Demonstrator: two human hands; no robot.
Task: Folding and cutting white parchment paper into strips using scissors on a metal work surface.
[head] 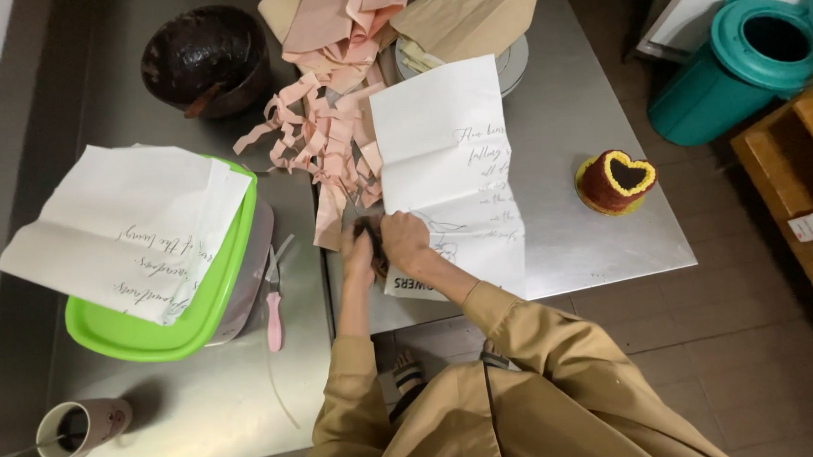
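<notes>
Pink paper strips [325, 141] lie just beyond both hands; scissors [362, 223] mostly hidden between them; left hand [357, 256] and right hand [403, 240] curl closed around them, grip unclear.

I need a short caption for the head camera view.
Both hands, left and right, work scissors through pink paper on a steel table.

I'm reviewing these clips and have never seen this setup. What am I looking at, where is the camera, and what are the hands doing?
No machine here: a person wears a camera on the head, looking down at a steel table. The left hand and right hand meet at what look like scissors, cutting pink paper strips. Beside them lies a white printed sheet. Further left sit a green tray under another sheet, a pink-handled tool and a cup; right, a heart-shaped crocheted piece.
</notes>
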